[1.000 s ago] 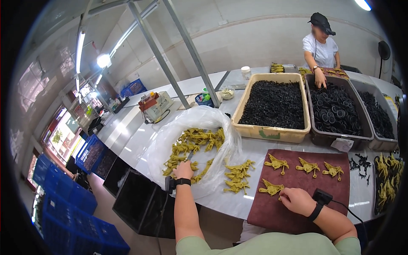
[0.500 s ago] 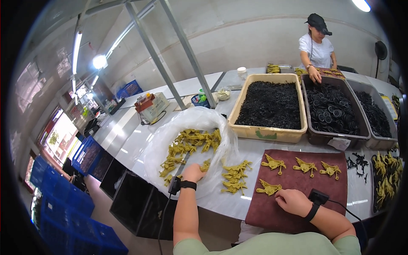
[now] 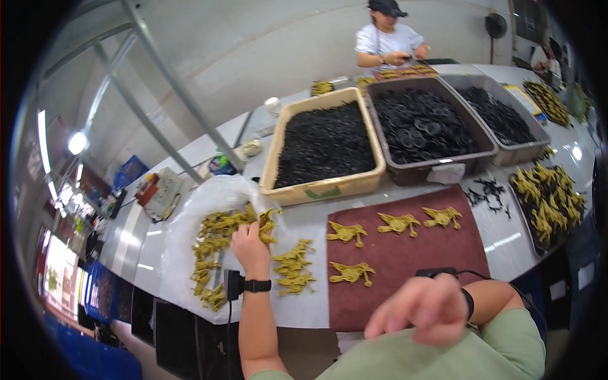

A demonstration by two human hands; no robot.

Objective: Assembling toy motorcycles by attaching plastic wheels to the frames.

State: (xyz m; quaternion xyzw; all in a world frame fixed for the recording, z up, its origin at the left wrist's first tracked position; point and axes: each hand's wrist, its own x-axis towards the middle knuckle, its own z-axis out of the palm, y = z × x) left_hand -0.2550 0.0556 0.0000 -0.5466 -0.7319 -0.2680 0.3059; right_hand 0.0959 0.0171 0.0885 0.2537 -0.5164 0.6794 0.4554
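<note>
Now, compared with half a second ago, the view has swung to the right, and the left hand (image 3: 251,249) has moved from inside the crinkled clear plastic bag (image 3: 175,250) to its three o'clock side. The right hand (image 3: 419,310), earlier beside the lower piece on the rectangular maroon cloth mat (image 3: 424,269), has lifted back toward the body and is blurred. The four mustard-yellow bird-shaped pieces (image 3: 398,224) on the mat keep their places: three along its far side from ten to one o'clock, one at nine.

The left thumb and fingers are closed on a mustard-yellow molded part (image 3: 268,224); whether they hold more than one is hidden. The right fingers are bent; blur leaves their opening and contents unclear.

At the left hand's four o'clock lies a stacked row of loose yellow parts (image 3: 294,269), just short of the mat's edge. The mat is bare from its centre toward four o'clock. The rectangular cream plastic bin (image 3: 322,190) walls off twelve o'clock; glossy white tabletop (image 3: 506,229) separates the mat from the black tray (image 3: 531,231) near three.
</note>
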